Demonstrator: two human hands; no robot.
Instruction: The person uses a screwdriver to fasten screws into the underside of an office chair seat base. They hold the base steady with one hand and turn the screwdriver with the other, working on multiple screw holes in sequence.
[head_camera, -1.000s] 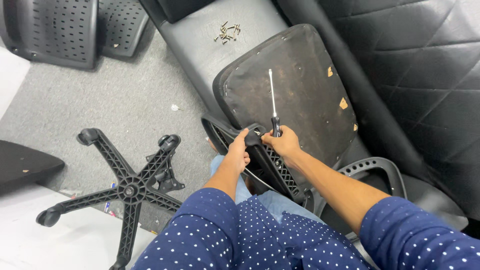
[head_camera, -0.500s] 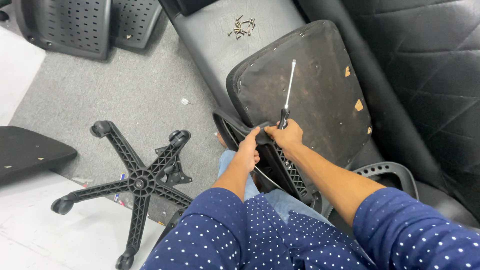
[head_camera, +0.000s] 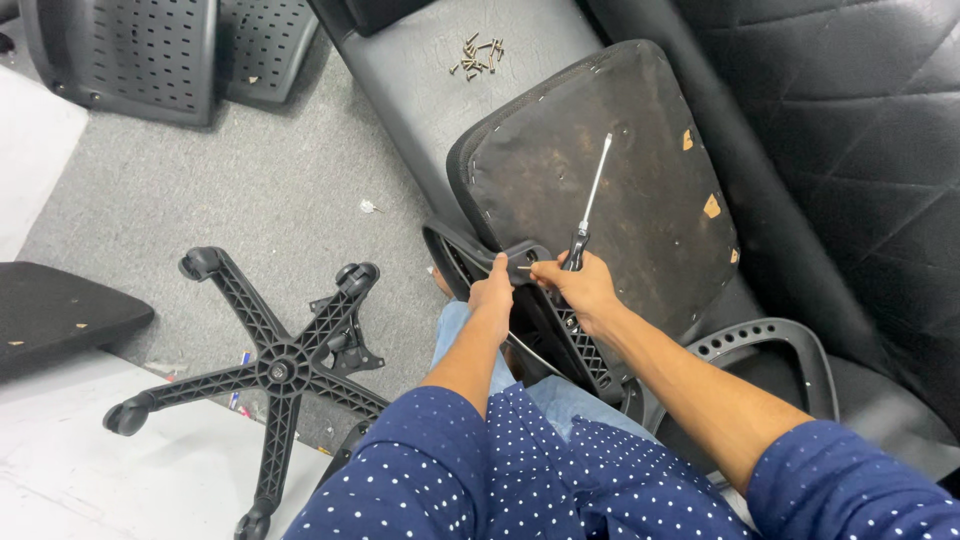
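A black plastic chair armrest bracket (head_camera: 520, 255) lies against the underside of a dark seat pan (head_camera: 600, 190) that rests on my lap. My left hand (head_camera: 492, 292) grips the bracket's upper edge. My right hand (head_camera: 578, 287) holds a screwdriver (head_camera: 590, 200) with a black handle, its metal shaft pointing up across the seat pan. The same hand's fingertips pinch a small screw (head_camera: 523, 267) beside a hole in the bracket.
A pile of several loose screws (head_camera: 478, 55) lies on the grey surface above the seat pan. A black five-star chair base (head_camera: 275, 365) with castors stands on the floor at left. Perforated chair backs (head_camera: 130, 60) lie top left, a second armrest (head_camera: 770, 350) at lower right.
The view has shifted, so everything sits lower and further right. The screwdriver shaft has tilted from upright to leaning right. Both hands stay on the bracket.
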